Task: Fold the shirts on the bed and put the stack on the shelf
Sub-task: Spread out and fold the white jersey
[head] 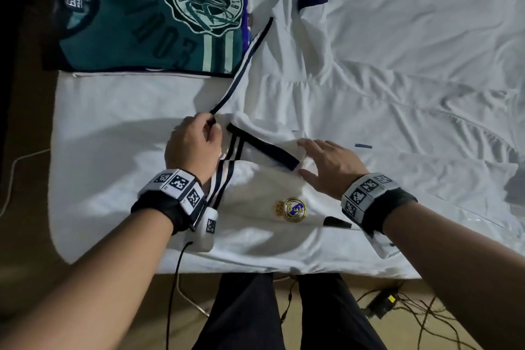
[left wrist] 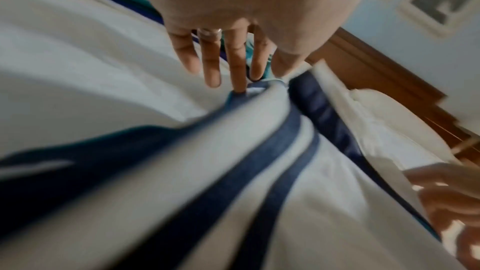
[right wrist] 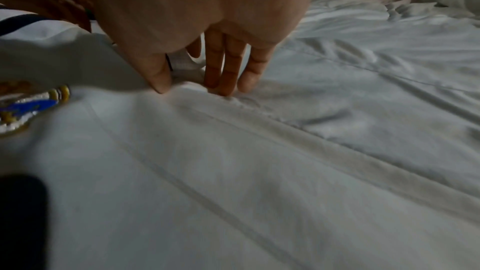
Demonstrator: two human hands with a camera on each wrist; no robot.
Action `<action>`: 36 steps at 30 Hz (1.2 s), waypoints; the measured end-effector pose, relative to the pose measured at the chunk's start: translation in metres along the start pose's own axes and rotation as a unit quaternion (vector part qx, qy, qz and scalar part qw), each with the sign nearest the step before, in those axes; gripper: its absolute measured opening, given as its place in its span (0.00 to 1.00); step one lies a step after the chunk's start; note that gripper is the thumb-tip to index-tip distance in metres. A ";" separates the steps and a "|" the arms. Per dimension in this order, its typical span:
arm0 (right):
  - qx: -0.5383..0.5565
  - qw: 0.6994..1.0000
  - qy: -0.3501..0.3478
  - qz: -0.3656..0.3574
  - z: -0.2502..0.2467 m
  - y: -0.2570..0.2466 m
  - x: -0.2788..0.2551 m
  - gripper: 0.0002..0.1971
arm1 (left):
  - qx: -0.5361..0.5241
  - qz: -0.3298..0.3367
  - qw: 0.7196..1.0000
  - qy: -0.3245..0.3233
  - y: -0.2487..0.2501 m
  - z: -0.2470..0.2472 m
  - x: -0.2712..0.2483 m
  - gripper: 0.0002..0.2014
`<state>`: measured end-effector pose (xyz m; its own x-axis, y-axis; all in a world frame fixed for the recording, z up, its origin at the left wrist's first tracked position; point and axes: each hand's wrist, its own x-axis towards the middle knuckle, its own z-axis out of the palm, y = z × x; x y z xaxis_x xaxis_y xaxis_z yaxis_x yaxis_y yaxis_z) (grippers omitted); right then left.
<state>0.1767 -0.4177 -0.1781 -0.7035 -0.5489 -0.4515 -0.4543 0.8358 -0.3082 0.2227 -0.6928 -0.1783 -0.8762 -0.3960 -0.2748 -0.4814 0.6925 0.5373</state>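
White jersey (head: 284, 185), near bed (head: 426, 23) edge: light, limp (likely slippery); left hand (head: 196, 145) pinches its navy-striped shoulder, right hand (head: 326, 165) presses flat beside collar.

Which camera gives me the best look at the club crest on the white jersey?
The head view: the crest sits whole and sharp on the white jersey, between the two wrists. The right wrist view catches only part of it, blurred, at the left edge. The left wrist view shows stripes and fabric, no crest.
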 end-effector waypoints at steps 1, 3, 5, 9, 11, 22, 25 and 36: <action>-0.006 1.000 0.005 0.001 -0.001 -0.003 0.003 0.33 | 0.010 -0.027 1.000 -0.013 -0.006 0.001 0.000 0.12; -0.029 0.999 0.031 -0.015 -0.002 -0.009 0.009 0.32 | 0.039 -0.042 0.998 -0.040 -0.017 0.001 -0.011 0.13; -0.053 0.995 0.070 -0.048 0.000 -0.015 0.015 0.30 | 0.060 -0.043 0.995 -0.071 -0.027 0.001 -0.032 0.17; -0.060 0.986 0.112 -0.112 -0.005 -0.020 0.023 0.20 | -0.018 -0.020 0.998 -0.062 -0.048 0.000 -0.078 0.26; -0.025 0.985 0.111 -0.127 -0.013 -0.017 0.025 0.19 | -0.048 0.003 0.998 -0.050 -0.058 0.001 -0.096 0.25; -0.018 0.977 0.194 0.083 -0.060 0.013 0.069 0.21 | -0.013 -0.061 0.997 -0.043 -0.072 0.014 -0.135 0.15; -0.053 0.983 0.166 -0.062 -0.053 -0.011 0.081 0.17 | 0.001 -0.058 0.998 -0.013 -0.073 0.019 -0.132 0.20; -0.228 0.961 0.011 -0.154 -0.058 -0.055 0.157 0.26 | -0.025 -0.027 0.998 0.052 -0.091 0.025 -0.143 0.21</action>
<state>0.0593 -0.5490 -0.1839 -0.5064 -0.7753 -0.3774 -0.8316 0.5548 -0.0240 0.3919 -0.6844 -0.2079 -0.8402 -0.4951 -0.2213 -0.5246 0.6384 0.5633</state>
